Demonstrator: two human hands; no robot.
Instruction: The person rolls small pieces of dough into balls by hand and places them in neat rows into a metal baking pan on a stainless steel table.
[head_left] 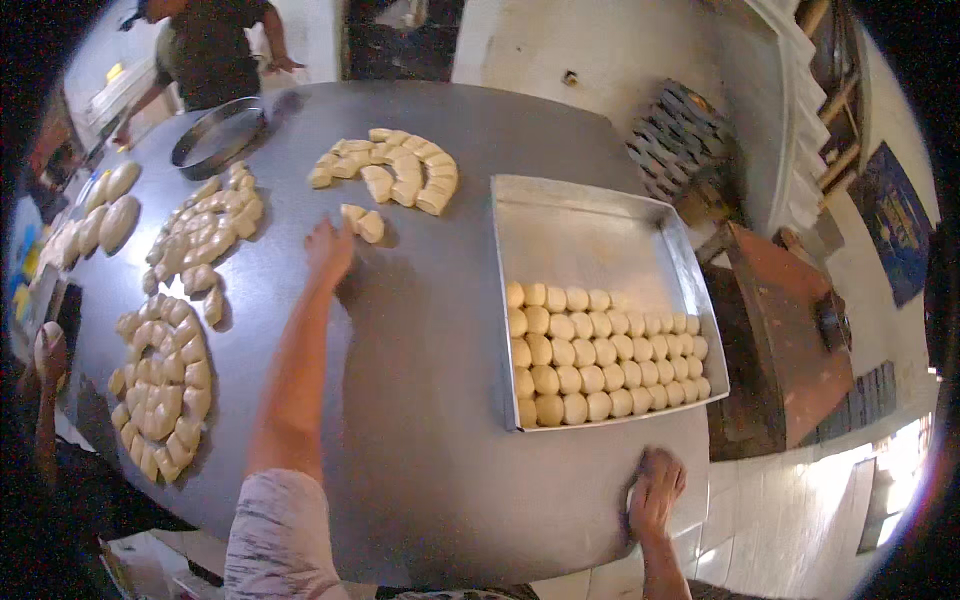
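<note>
My left hand [328, 250] reaches over the grey metal table, its fingers stretched out beside a small group of cut dough pieces [368, 226]. Beyond it, more cut dough pieces [437, 180] lie in curved rows. Down at the near right edge of the table, my right hand [657, 490] is curled against the surface. A pale sliver shows at its left side, but the palm hides what is under it. Above that hand stands a rectangular metal tray [590, 225], its near part filled with rows of round dough balls [597, 377].
Two coils of cut dough [160, 385] [205, 225] and several larger dough lumps [118, 222] lie at left. A round metal ring [215, 140] rests near the far edge, where another person [210, 60] stands. A co-worker's hand [50, 350] shows at the left edge. A brown cabinet [790, 330] stands right.
</note>
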